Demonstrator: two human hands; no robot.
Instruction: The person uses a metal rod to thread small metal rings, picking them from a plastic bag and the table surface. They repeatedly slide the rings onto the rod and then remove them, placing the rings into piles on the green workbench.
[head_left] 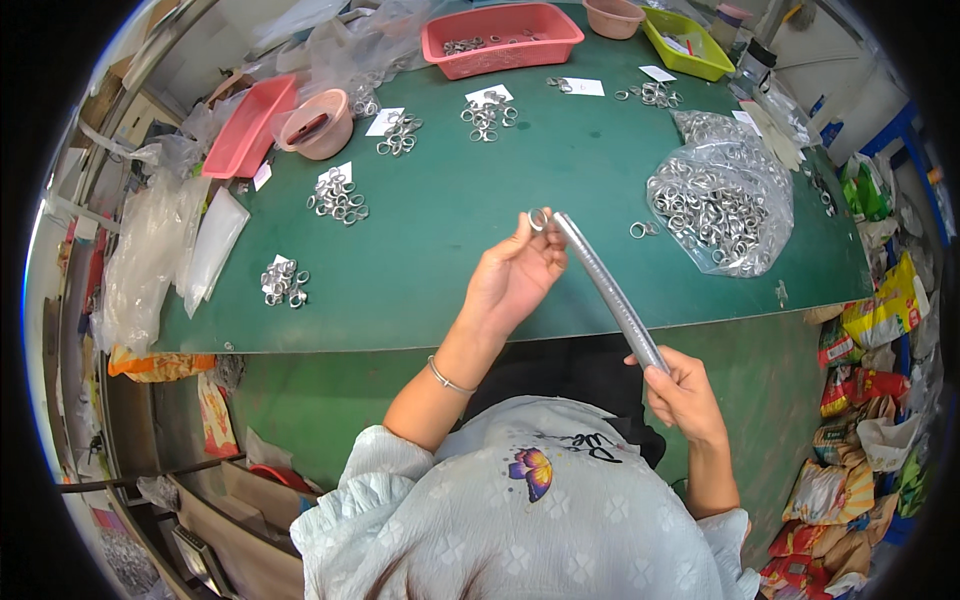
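My left hand [508, 280] is raised over the near part of the green table [430, 240]. It pinches a silver ring [538, 210] between thumb and fingers. Close beside that ring is the thin tip of a metal ring mandrel [612, 292], a tapered rod with marks along it. My right hand [685, 395] grips the mandrel by its thick end, just off the table's front edge. The held ring is off the mandrel. To the right, a clear plastic bag [690, 250] full of silver rings lies on the table, with a couple of loose rings [638, 230] next to it.
Small ring piles, several with white paper slips, include one at left [338, 200] and one at far middle [488, 118]. Pink baskets [500, 60], a pink bowl [320, 140] and a green basket [700, 62] stand around the far edges. Plastic sheets [215, 250] lie at left.
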